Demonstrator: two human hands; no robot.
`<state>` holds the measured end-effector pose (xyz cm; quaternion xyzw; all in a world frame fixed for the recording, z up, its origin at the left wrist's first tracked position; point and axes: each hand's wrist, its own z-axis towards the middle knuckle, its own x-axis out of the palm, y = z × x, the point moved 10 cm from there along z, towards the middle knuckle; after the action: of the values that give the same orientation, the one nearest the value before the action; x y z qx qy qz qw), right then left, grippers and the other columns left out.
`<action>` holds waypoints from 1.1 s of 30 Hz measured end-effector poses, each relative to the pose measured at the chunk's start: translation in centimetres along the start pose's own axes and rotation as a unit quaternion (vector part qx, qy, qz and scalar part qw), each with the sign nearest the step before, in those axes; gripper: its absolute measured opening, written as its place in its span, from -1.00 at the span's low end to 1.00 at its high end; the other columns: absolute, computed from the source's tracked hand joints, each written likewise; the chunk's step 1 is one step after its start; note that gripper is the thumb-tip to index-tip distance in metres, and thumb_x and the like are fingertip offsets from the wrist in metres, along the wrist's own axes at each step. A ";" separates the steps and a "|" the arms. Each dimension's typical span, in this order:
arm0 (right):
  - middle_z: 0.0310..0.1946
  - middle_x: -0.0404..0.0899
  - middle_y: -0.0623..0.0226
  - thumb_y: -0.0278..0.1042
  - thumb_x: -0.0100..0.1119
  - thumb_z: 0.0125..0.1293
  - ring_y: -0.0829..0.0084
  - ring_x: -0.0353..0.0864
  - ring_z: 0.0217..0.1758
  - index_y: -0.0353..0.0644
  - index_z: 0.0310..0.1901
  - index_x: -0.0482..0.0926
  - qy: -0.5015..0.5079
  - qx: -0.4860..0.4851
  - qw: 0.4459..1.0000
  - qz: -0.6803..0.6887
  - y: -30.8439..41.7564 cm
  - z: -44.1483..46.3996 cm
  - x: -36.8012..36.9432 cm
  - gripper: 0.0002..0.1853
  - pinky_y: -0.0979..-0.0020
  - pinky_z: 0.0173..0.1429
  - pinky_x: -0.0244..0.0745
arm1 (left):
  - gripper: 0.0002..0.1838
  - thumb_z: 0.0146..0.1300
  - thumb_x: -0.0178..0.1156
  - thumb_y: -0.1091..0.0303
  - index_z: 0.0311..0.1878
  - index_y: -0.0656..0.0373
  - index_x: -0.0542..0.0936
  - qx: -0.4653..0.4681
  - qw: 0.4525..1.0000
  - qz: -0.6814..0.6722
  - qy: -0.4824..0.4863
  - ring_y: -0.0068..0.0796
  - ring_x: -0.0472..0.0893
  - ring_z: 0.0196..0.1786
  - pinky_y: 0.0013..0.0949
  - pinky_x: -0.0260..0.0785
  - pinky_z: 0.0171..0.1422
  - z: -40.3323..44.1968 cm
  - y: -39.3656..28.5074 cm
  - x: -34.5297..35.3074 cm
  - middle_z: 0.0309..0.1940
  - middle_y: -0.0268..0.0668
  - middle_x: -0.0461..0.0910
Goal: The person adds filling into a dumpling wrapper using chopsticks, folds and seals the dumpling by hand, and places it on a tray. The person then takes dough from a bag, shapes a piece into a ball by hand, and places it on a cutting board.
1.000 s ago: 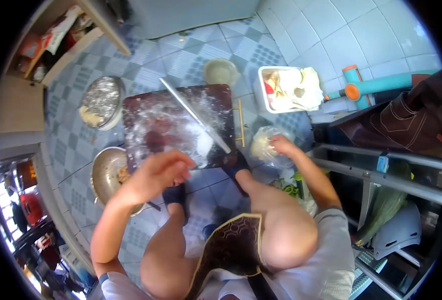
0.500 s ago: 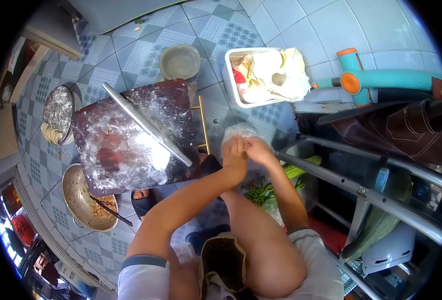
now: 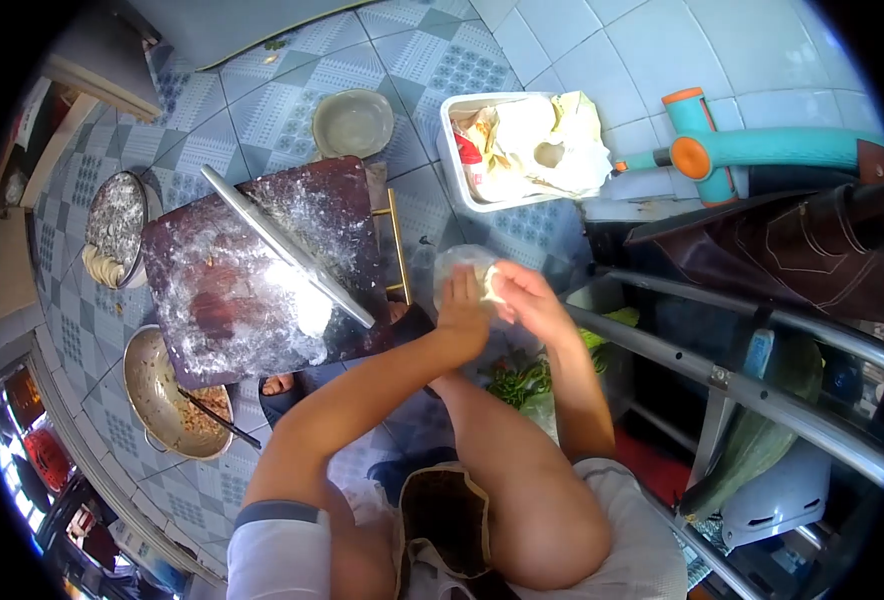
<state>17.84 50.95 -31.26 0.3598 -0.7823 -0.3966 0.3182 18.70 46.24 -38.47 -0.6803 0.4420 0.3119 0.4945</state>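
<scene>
In the middle of the head view, my left hand point(image 3: 463, 303) is closed on a clear plastic bag point(image 3: 449, 264), its fingers close together against the film. Right beside it, my right hand point(image 3: 527, 298) pinches a small pale lump of dough point(image 3: 488, 284) at the side of the bag. What else the bag holds is hidden behind my fingers. Left of my hands stands a dark red board point(image 3: 207, 290) dusted with flour. A long silvery bar point(image 3: 287, 247), possibly a metal rolling pin, lies diagonally across it.
A bowl of minced filling point(image 3: 144, 375) with a dark-handled utensil stands at the board's near left. Behind it is a floured round tray point(image 3: 117, 212) with dumplings point(image 3: 102, 268). An empty bowl point(image 3: 353, 124) and a white bin point(image 3: 451, 150) are farther back. A metal rack point(image 3: 652, 345) and greens point(image 3: 517, 382) are on the right.
My hands have drawn slightly apart. The right one has shifted up and right, and the pale dough now shows in its fingers. My left fingers have straightened against the bag.
</scene>
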 end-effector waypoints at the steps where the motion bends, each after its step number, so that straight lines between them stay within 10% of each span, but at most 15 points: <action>1: -0.53 0.32 0.55 -0.19 -0.09 0.43 0.73 0.23 -0.57 -0.18 -0.26 0.42 -0.025 -0.003 0.999 -0.023 0.6 0.1 -0.6 -0.77 0.66 -0.48 0.17 | -0.62 0.12 0.04 0.27 0.03 0.09 0.54 0.029 0.999 -0.012 0.006 -0.01 0.15 0.35 0.00 0.04 0.35 -1.0 -1.0 -2.1 0.16 -0.02 0.35; 6: -0.32 0.52 0.42 -0.22 -0.09 0.43 0.65 0.40 -0.34 -0.28 -0.03 0.46 0.034 -0.107 0.993 0.045 8.0 -1.4 4.4 -0.70 0.60 -0.19 0.33 | -0.75 0.08 0.07 0.42 -0.15 0.21 0.56 0.062 0.937 -0.332 0.087 -0.11 0.59 -0.31 -0.21 0.41 -0.19 -5.3 1.5 -11.8 -0.39 -0.10 0.60; 10: -0.16 0.52 0.33 -0.30 -0.05 0.40 0.50 0.48 -0.05 -0.27 -0.03 0.52 0.029 -0.246 0.968 -0.035 16.4 -4.5 10.9 -0.74 0.53 0.11 0.31 | -0.68 0.27 0.10 0.29 0.03 0.26 0.50 -0.041 0.750 -0.660 -0.023 -0.45 0.58 -0.16 -0.35 0.44 -0.08 -12.9 4.6 -23.0 -0.17 -0.27 0.59; 12: -0.04 0.46 0.27 -0.34 -0.02 0.37 0.46 0.47 -0.03 -0.24 -0.11 0.58 -0.015 -0.399 0.896 -0.197 21.5 -7.7 14.2 -0.77 0.50 0.11 0.32 | -0.64 0.33 0.07 0.24 0.07 0.29 0.48 0.000 0.761 -0.647 -0.058 -0.40 0.58 -0.10 -0.36 0.46 -0.02 -16.1 4.0 -26.6 -0.08 -0.21 0.55; 26: -0.29 0.51 0.36 -0.45 0.25 0.13 0.53 0.49 -0.27 -0.20 -0.27 0.65 -0.035 -0.582 0.790 -0.189 33.6 -23.3 31.6 -0.88 0.54 -0.28 0.38 | -0.74 0.26 0.09 0.46 -0.03 0.40 0.46 0.037 0.595 -0.660 -0.458 -0.46 0.61 -0.19 -0.50 0.53 -0.09 -38.8 1.2 -41.1 -0.22 -0.17 0.58; 29: -0.29 0.54 0.34 -0.55 0.27 0.03 0.43 0.49 -0.25 -0.16 -0.22 0.65 -0.054 -0.691 0.628 -0.355 33.2 -26.3 35.1 -0.78 0.50 -0.27 0.44 | -0.79 0.23 0.08 0.51 -0.07 0.36 0.47 0.063 0.546 -0.686 -0.477 -0.50 0.61 -0.26 -0.49 0.54 -0.13 -39.7 2.5 -40.9 -0.27 -0.22 0.57; 33: -0.35 0.54 0.37 -0.53 0.25 -0.02 0.32 0.49 -0.25 -0.14 -0.25 0.63 -0.089 -0.732 0.550 -0.393 32.4 -26.8 36.3 -0.77 0.37 -0.20 0.46 | -0.75 0.24 0.06 0.51 -0.02 0.35 0.45 0.072 0.547 -0.712 -0.434 -0.41 0.62 -0.19 -0.41 0.55 -0.09 -39.5 3.8 -40.3 -0.21 -0.18 0.56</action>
<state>9.26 24.65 16.93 0.2371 -0.0267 -0.9477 0.2122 -1.93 20.16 7.24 -0.5156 -0.4353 0.0815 0.7335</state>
